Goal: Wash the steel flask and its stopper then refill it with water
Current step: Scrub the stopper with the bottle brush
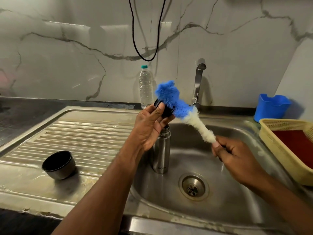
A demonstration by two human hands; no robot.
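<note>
The left hand (150, 128) pinches the black stopper (165, 110) above the sink (237, 197) as the right hand (235, 156) grips a bottle brush (182, 110), angled up-left against it, directly over the open, upright steel flask (161, 150).

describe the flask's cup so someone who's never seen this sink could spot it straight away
Start at the steel sink and look to the ribbed draining board on its left. The cup sits alone near that board's front edge: small, round, dark inside, mouth up, unlike the tall flask standing in the basin.
</note>
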